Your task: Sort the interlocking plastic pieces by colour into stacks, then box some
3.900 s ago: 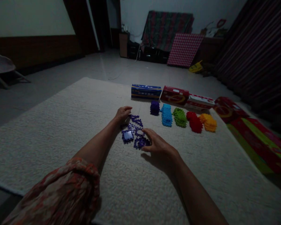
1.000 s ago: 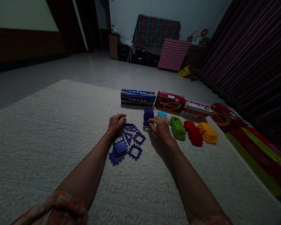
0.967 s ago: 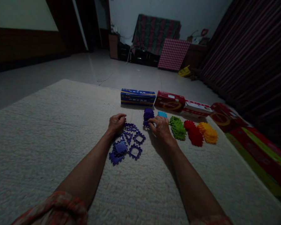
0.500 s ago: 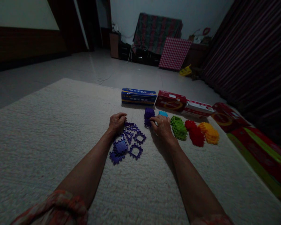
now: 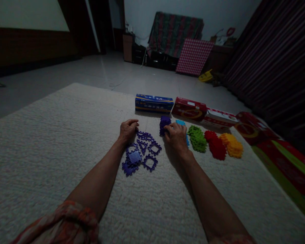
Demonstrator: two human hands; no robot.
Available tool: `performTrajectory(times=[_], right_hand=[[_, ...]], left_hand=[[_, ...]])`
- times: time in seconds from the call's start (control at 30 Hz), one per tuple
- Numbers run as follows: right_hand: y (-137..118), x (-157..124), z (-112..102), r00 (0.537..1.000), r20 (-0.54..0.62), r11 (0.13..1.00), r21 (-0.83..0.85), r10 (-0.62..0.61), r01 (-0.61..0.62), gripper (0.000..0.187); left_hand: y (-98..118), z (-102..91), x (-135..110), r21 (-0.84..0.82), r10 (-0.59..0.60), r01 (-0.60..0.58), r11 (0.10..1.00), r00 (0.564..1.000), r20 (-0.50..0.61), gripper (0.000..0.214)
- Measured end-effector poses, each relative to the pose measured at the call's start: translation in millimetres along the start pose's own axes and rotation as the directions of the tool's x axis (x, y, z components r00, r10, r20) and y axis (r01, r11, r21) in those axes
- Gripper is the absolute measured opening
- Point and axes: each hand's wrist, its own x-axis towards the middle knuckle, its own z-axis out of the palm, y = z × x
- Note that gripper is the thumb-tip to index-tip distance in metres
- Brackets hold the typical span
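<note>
Several flat purple interlocking tiles (image 5: 142,152) lie spread on a cream rug (image 5: 53,142). My left hand (image 5: 127,129) rests curled at the far left edge of that spread, fingers closed; what it holds is hidden. My right hand (image 5: 176,136) reaches to a purple stack of tiles (image 5: 164,123), fingertips pinched against its near side. It partly covers a light blue stack (image 5: 181,123). Further right sit a green stack (image 5: 197,138), a red stack (image 5: 215,144) and an orange stack (image 5: 232,144) in a row.
Behind the stacks lie a blue box (image 5: 154,103), a red box (image 5: 189,108) and a white-and-red box (image 5: 220,118). A red and green mat (image 5: 282,156) runs along the rug's right side. Bare floor, dark furniture and a checked board (image 5: 194,56) are beyond.
My right hand left the loose purple tiles and moved forward to the purple stack, where it has edged slightly closer. My left hand has stayed curled in place.
</note>
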Motion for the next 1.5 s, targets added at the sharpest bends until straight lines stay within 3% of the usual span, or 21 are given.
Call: performTrajectory(times=[0.3,0.4,0.47,0.6,0.73,0.83,1.03,1.17,1.37,1.5], right_hand=[[-2.5,1.2,-7.0,1.0,0.007,1.0,0.01,0.021,-0.021,0.03],[-7.8,-0.6,-16.0,0.982,0.186,0.992,0.123,-0.043,0.02,0.026],[-13.9,-4.3,-21.2,0.933,0.35,0.982,0.186,-0.08,0.015,0.024],[-30.0,-12.5,-25.9,0.839,0.544,0.994,0.093,-0.005,-0.054,0.024],[-38.3,-13.5,-25.9,0.832,0.551,0.996,0.026,0.06,-0.089,0.02],[-33.4,-10.6,-25.7,0.814,0.58,0.99,0.089,0.041,-0.113,0.017],[-18.2,-4.3,-28.9,0.869,0.494,0.965,0.245,-0.036,-0.099,0.011],[-14.2,-0.6,-41.6,0.863,0.503,0.948,0.293,-0.042,-0.125,0.004],[-14.4,-4.2,-48.4,0.916,0.4,0.995,0.071,0.042,-0.076,0.007],[-12.8,-6.9,-49.2,0.84,0.531,0.982,0.186,-0.11,0.011,0.011]], left_hand=[[0.5,1.3,-1.5,-0.015,-0.006,0.006,1.0,1.0,0.002,0.029],[0.8,1.5,-1.4,-0.025,-0.011,0.011,1.0,1.0,0.005,0.028],[0.1,1.4,-0.8,-0.031,-0.011,0.012,0.999,1.0,0.006,0.028],[-1.5,1.0,0.0,-0.019,-0.002,0.002,1.0,1.0,0.004,0.028],[-1.9,1.0,-0.4,-0.016,-0.005,0.005,1.0,1.0,0.012,0.028],[-1.8,0.7,0.0,-0.006,0.001,-0.001,1.0,1.0,0.014,0.028],[-2.1,-0.1,1.6,0.043,-0.009,0.008,0.999,1.0,0.018,0.029],[-5.1,-0.6,2.8,0.043,-0.006,0.005,0.999,1.0,0.021,0.03],[-8.4,-1.8,4.2,0.057,0.024,-0.026,0.998,0.999,0.035,0.031],[-7.5,-1.1,4.3,0.05,0.011,-0.013,0.999,0.999,0.036,0.031]])
